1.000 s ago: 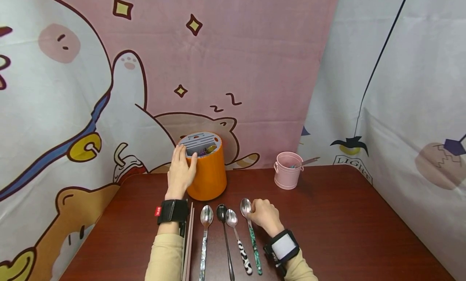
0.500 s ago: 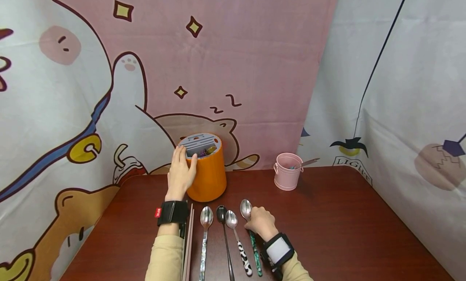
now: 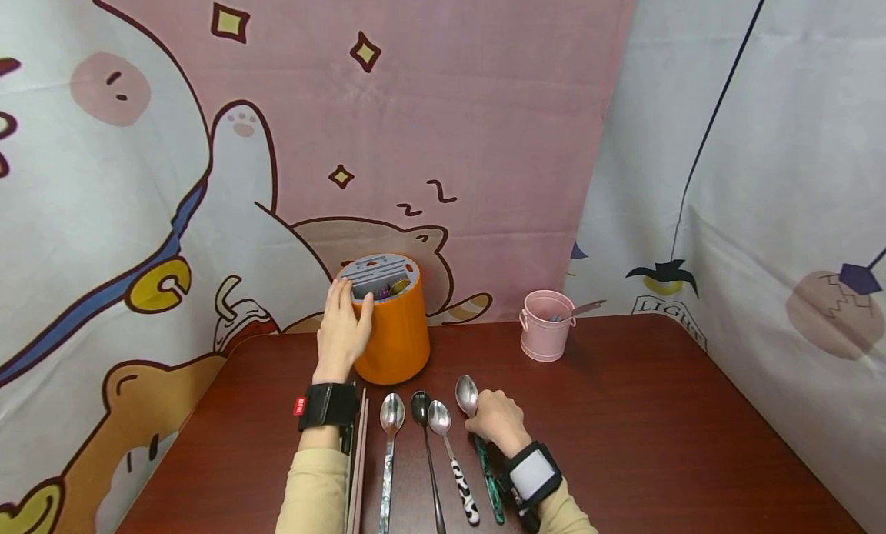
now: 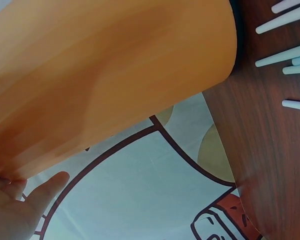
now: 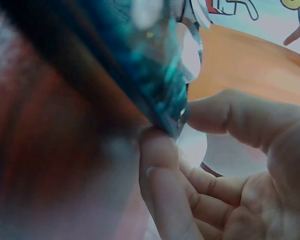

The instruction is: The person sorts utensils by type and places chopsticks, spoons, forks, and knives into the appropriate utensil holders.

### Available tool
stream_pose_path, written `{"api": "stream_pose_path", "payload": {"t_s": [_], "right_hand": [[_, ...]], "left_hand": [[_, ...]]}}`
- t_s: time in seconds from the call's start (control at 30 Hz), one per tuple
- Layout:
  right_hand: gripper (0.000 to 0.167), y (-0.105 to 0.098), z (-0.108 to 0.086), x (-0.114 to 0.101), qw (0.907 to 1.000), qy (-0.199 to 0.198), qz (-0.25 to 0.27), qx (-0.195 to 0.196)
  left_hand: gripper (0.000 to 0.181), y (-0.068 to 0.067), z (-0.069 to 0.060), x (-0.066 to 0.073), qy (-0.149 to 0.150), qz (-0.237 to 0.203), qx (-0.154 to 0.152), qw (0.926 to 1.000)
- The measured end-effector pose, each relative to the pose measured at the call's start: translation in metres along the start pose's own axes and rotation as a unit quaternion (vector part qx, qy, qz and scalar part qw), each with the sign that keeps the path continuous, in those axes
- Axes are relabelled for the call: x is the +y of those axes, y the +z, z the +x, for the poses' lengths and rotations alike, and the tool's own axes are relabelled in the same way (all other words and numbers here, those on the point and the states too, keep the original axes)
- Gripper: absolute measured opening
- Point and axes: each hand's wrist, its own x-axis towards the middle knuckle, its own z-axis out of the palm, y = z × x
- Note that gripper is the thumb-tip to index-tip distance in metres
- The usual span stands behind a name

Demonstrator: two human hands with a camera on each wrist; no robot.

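Note:
In the head view my left hand (image 3: 341,330) rests its straight fingers against the left side and rim of an orange utensil holder (image 3: 399,338) with a grey slotted top. In the left wrist view those fingers touch its orange wall. My right hand (image 3: 500,420) pinches a spoon (image 3: 467,395) with a green patterned handle near its neck. Its handle (image 5: 155,75) shows between thumb and fingers in the right wrist view. Left of it lie a spoon with a black-and-white handle (image 3: 464,489), a dark long-handled spoon (image 3: 432,472) and a spoon with a pale patterned handle (image 3: 388,472).
Chopsticks (image 3: 361,457) lie beside the left forearm, partly hidden by it. A small pink bucket (image 3: 543,338) with utensils in it stands at the back right of the brown table (image 3: 657,434). A cartoon-printed cloth (image 3: 484,118) hangs behind.
My right hand has moved slightly toward me along the green-handled spoon and now pinches it; the handle's near end has shifted a little right. My left hand stays on the holder.

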Motion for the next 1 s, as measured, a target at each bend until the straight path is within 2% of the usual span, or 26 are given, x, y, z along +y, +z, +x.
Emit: {"api": "stream_pose_path", "payload": {"t_s": [0.17, 0.3, 0.4, 0.6, 1.0], "right_hand": [[0.028, -0.008, 0.000, -0.002, 0.9998, -0.001, 0.018, 0.012], [0.033, -0.016, -0.002, -0.002, 0.9979, -0.027, 0.049, 0.032], [0.028, -0.022, -0.003, -0.002, 0.9950, -0.049, 0.071, 0.050], [0.011, -0.031, -0.005, -0.003, 0.9862, -0.083, 0.102, 0.101], [0.009, -0.046, -0.009, -0.012, 0.9618, -0.116, 0.164, 0.186]], "left_hand": [[0.068, 0.000, 0.000, 0.000, -0.001, 0.000, -0.002, 1.0000], [0.068, 0.000, -0.001, 0.000, 0.000, -0.001, -0.002, 1.0000], [0.068, 0.001, 0.000, 0.000, 0.000, -0.001, -0.003, 1.0000], [0.070, 0.001, 0.000, 0.000, -0.004, 0.001, -0.005, 1.0000], [0.068, 0.000, 0.000, 0.000, -0.002, -0.001, -0.003, 1.0000]]}}
